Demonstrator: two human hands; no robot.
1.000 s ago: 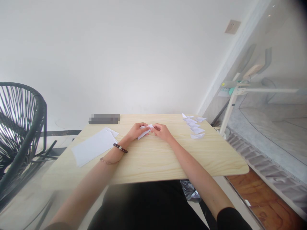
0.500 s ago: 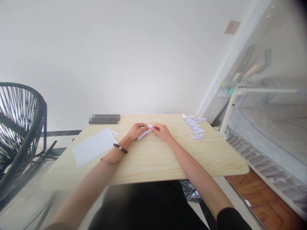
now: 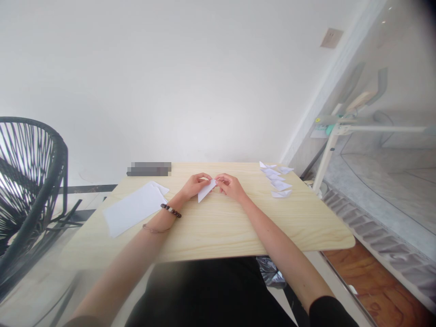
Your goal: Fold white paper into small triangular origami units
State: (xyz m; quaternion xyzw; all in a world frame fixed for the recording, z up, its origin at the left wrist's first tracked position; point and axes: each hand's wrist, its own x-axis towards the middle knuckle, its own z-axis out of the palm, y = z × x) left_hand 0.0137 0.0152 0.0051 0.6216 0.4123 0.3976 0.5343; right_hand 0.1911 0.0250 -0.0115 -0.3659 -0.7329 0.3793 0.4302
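Observation:
Between my hands, over the middle of the table, is a small piece of folded white paper point(image 3: 205, 192), with one pointed end hanging down toward me. My left hand point(image 3: 197, 184) is closed on its upper left side, thumb in front. On the upper right corner my right hand point(image 3: 229, 185) pinches the paper with thumb and fingers. The fingers behind the paper are partly hidden. Several folded paper boats point(image 3: 281, 185) stand in a cluster at the right. A stack of white paper sheets point(image 3: 134, 210) lies left of my left wrist.
The pale wooden table point(image 3: 218, 236) meets a white wall behind. A blurred-out dark object point(image 3: 149, 170) lies at its back left corner. A black woven chair point(image 3: 34, 181) stands at the left, and a white metal frame point(image 3: 327, 159) at the right.
The folded paper has turned slightly, and its lower point hangs a little further down, with more of its face showing. Both hands have stayed almost in place, still gripping it.

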